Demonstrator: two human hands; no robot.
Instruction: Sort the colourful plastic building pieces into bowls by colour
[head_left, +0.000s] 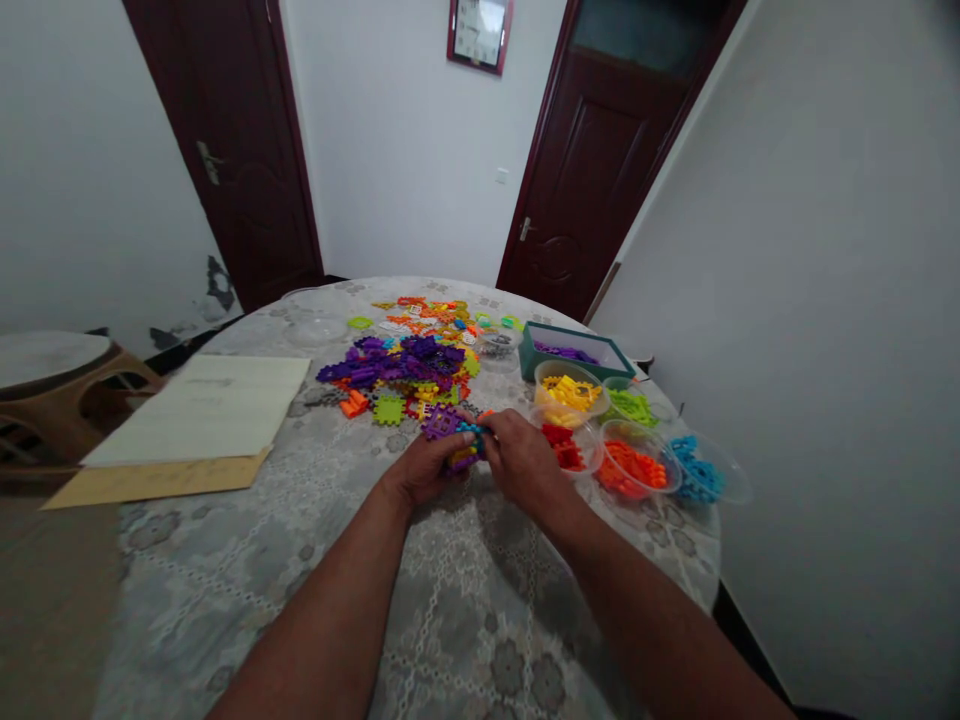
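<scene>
Near the middle of the table, my left hand (426, 466) is closed around a small assembly of plastic building pieces (444, 423), purple with blue and yellow parts. My right hand (523, 458) pinches the blue side of that same assembly from the right, with a bit of orange showing by its fingers. The fingers hide part of the assembly. Just beyond the hands lies a heap of loose pieces, with purple ones (405, 362) on top and a green square piece (388, 409) at its near edge.
Clear bowls of yellow (570, 395), red (564, 447), orange (631, 467), green (631, 405) and blue pieces (697, 470) stand to the right. Behind them is a green-edged box (527, 355) holding purple pieces. Papers (210, 405) lie at the left on the patterned tablecloth (450, 600).
</scene>
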